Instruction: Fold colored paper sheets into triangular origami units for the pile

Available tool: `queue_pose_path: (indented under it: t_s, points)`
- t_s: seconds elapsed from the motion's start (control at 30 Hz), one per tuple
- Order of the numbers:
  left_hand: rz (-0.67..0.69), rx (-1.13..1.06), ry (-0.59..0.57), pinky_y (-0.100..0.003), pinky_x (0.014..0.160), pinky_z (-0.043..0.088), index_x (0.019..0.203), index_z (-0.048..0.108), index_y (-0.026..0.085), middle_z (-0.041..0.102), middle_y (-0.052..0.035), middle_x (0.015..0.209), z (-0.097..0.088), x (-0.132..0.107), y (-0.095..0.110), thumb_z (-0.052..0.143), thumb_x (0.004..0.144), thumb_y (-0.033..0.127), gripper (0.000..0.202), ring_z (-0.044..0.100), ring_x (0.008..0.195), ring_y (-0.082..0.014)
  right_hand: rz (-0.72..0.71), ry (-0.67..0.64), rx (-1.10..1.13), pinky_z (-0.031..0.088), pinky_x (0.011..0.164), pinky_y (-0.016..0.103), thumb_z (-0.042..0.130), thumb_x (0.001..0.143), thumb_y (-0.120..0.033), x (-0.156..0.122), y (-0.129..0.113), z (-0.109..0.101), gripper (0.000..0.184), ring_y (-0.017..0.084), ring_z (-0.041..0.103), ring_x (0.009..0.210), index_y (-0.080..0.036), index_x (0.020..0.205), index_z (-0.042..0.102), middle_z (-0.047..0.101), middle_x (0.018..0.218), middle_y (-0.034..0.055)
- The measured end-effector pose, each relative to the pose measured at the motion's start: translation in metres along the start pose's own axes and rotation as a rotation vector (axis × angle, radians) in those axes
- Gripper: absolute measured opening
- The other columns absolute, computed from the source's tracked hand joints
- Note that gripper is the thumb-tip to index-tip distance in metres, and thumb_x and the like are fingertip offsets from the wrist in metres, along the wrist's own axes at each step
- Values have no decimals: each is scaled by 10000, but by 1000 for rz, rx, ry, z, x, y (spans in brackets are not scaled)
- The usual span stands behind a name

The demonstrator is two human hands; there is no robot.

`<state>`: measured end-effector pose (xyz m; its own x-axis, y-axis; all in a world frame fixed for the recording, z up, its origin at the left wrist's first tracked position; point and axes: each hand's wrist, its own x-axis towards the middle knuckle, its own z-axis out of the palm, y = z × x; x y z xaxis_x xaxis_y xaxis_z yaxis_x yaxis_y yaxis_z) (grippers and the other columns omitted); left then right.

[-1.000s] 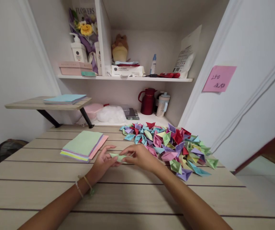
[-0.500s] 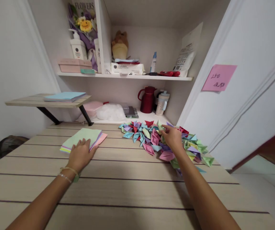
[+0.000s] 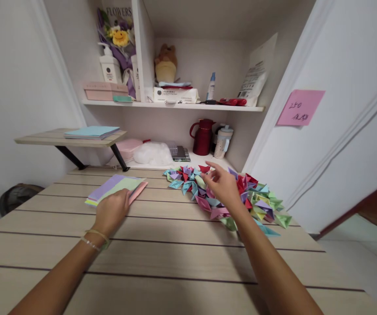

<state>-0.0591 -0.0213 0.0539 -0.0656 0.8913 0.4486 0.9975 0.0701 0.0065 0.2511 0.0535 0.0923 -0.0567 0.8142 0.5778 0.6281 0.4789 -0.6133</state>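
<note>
My left hand (image 3: 113, 211) is closed on a light green sheet of paper (image 3: 118, 187), which lies askew over a stack of coloured paper (image 3: 105, 184). Purple, yellow and pink sheets show in the stack, and bracelets circle the wrist. My right hand (image 3: 223, 186) hovers over the left part of a heap of small folded paper boats (image 3: 262, 203). Its thumb and index finger are spread, with nothing visible between them. The boats are red, pink, blue, green, purple and yellow; the hand and forearm hide some of them.
A small raised shelf (image 3: 44, 136) holds blue-topped paper (image 3: 92, 131) at the left. Behind the slatted table (image 3: 162, 262) stand a dark red jug (image 3: 203, 138) and a speckled cup (image 3: 223, 142), beside a white plastic bag (image 3: 152, 154). A pink note (image 3: 300, 107) is on the right wall.
My left hand has curled its fingers and turned the green sheet, baring purple paper beneath. My right hand has moved slightly left, its fingers parting, and a green boat near it no longer shows.
</note>
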Motion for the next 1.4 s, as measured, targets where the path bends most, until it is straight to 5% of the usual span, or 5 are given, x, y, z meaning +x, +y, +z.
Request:
queue_pose_path:
  t_s: [0.27, 0.47, 0.8, 1.1, 1.4]
  points:
    - [430, -663, 24, -337, 873, 363, 821, 671, 224, 686, -63, 880, 11, -14, 24, 489, 807, 243, 184, 579, 896, -211, 65, -807, 728, 447, 540, 211, 749, 567, -270, -53, -2, 78, 939, 106, 582, 588, -240, 1348, 228, 637, 900, 41]
    - [322, -847, 70, -330, 835, 398, 767, 657, 208, 605, -71, 913, 27, -17, 38, 610, 718, 318, 129, 542, 906, -210, 253, -533, 877, 308, 382, 162, 727, 588, -369, -63, 22, 95, 349, 59, 448, 406, -160, 841, 609, 547, 534, -50]
    - [-69, -1332, -243, -255, 560, 453, 1136, 513, 140, 603, -11, 668, 49, -9, 37, 600, 714, 370, 489, 583, 596, -145, 368, -390, 1000, 444, 556, 229, 690, 627, -417, -58, 30, 99, 307, 129, 596, 610, -145, 747, 616, 639, 659, 21]
    - [-13, -1273, -285, -283, 677, 463, 733, 687, 137, 689, -39, 748, 49, -6, 32, 637, 666, 367, 245, 601, 728, -194, 244, -512, 858, 273, 404, 178, 734, 593, -367, -60, 24, 93, 396, 58, 387, 417, -173, 920, 626, 483, 489, -75]
    - [-193, -1323, -307, -274, 608, 468, 668, 658, 131, 669, -29, 645, 37, -8, 40, 662, 637, 364, 235, 608, 665, -194, 308, -364, 783, 360, 427, 209, 613, 677, -511, -60, 26, 100, 375, 131, 546, 495, -148, 600, 558, 573, 519, -3]
